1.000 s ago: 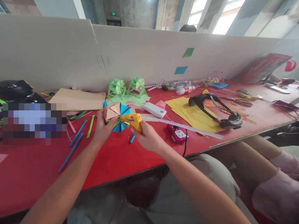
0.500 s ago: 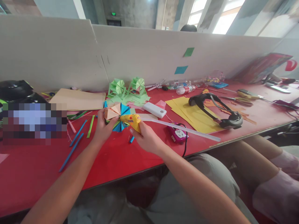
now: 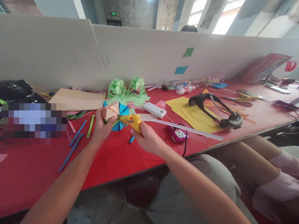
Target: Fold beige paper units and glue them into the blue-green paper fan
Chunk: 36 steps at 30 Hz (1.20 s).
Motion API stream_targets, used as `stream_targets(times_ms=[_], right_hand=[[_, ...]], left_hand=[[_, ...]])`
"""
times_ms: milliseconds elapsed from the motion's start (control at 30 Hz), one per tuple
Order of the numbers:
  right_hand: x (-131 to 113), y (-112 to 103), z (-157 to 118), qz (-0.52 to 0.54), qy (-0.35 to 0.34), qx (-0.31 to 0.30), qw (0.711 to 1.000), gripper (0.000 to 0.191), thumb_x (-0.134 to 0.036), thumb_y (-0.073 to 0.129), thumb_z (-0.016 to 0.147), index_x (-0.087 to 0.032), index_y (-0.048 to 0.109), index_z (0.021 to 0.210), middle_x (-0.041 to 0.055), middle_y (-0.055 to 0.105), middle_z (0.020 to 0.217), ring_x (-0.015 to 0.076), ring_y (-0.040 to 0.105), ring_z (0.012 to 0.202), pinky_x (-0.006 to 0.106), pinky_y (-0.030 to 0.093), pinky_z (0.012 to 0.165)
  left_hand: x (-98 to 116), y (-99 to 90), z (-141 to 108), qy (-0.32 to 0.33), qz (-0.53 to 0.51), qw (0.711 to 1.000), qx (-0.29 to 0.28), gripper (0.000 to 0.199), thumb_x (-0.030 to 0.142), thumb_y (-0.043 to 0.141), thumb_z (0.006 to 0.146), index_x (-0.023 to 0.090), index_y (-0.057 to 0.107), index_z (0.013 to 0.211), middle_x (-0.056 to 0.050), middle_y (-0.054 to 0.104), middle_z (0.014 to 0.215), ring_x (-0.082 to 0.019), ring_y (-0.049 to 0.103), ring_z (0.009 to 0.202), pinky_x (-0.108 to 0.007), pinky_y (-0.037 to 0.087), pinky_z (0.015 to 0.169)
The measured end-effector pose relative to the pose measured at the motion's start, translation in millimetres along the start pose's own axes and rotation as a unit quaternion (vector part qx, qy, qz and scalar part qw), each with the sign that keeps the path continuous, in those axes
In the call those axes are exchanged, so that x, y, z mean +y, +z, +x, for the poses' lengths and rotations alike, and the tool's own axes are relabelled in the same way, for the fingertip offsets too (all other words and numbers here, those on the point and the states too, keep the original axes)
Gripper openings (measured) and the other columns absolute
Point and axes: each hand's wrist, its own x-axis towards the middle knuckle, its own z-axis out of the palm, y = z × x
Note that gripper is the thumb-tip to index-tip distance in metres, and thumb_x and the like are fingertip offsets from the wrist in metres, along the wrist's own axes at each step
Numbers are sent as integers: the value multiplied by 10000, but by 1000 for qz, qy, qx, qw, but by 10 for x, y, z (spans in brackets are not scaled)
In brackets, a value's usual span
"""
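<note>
While gripped: glue gun [image 3: 132, 119], paper fan [image 3: 115, 115].

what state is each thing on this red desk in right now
left hand: shut on paper pinwheel, held above the table
right hand: shut on glue gun, nozzle at the pinwheel
glue stick: sticking out behind the gun
plastic bottle: lying on its side
</note>
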Motion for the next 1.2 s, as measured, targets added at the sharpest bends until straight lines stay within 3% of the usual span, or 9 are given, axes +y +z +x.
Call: stream_targets(times_ms=[267, 400, 500, 600, 733, 900, 1067, 1200], right_hand=[[69, -238, -30, 57, 10, 24, 998, 181, -364, 554, 905, -188, 518, 919, -16, 504, 730, 134, 459, 636, 274, 363, 566], [161, -355, -11, 69, 11, 59, 996, 185, -350, 570, 891, -168, 560, 928, 3, 548, 749, 138, 485, 644, 288, 402, 590], [183, -366, -8, 81, 1, 44, 996, 193, -336, 577, 888, -164, 564, 975, 22, 584, 790, 150, 523, 668, 294, 429, 610], [154, -323, -21, 43, -31, 32, 998, 166, -341, 573, 892, -177, 554, 911, 5, 536, 740, 141, 468, 635, 282, 394, 577], [111, -256, -28, -2, -66, 22, 998, 145, -326, 530, 919, -183, 542, 896, 6, 520, 747, 142, 447, 642, 281, 375, 585], [91, -229, 9, -48, -82, 31, 995, 108, -279, 509, 924, -195, 527, 858, 22, 570, 778, 155, 482, 658, 282, 376, 603], [50, -228, 12, -105, -82, -3, 991, 144, -224, 469, 941, -164, 566, 1029, 102, 647, 1025, 197, 581, 817, 305, 433, 707], [32, -214, 1, -162, -74, -6, 984, 183, -177, 426, 945, -172, 565, 1065, 110, 648, 1062, 213, 600, 864, 313, 437, 720]], left_hand=[[-87, -96, 77, 7, 6, 999, 31, 514, 399, 750, 756, 222, 499, 1169, -69, 631, 1195, -233, 616, 1121, -357, 469, 996], [-65, -97, 89, -29, -21, 998, 49, 521, 405, 753, 753, 222, 535, 1188, -69, 644, 1227, -238, 605, 1174, -350, 451, 1034], [32, -63, 84, -109, -79, 989, 58, 491, 401, 777, 704, 205, 610, 1122, -69, 678, 1183, -247, 611, 1175, -346, 456, 1026], [142, -37, 77, -226, -149, 962, 31, 473, 387, 805, 650, 192, 669, 1059, -75, 711, 1137, -265, 641, 1132, -346, 510, 926], [194, -32, 61, -327, -142, 934, 16, 523, 395, 819, 645, 221, 677, 1117, -68, 719, 1172, -270, 676, 1064, -331, 542, 758], [177, -28, 32, -334, -111, 936, -1, 539, 396, 839, 638, 225, 677, 1122, -64, 717, 1189, -266, 648, 1147, -340, 526, 855], [217, -5, 8, -336, -112, 935, -13, 548, 396, 862, 589, 209, 681, 1071, -65, 732, 1115, -275, 664, 1114, -372, 509, 923], [238, 12, -3, -325, -114, 938, -21, 545, 411, 862, 571, 195, 668, 1032, -63, 731, 1089, -294, 647, 1148, -411, 481, 987]])
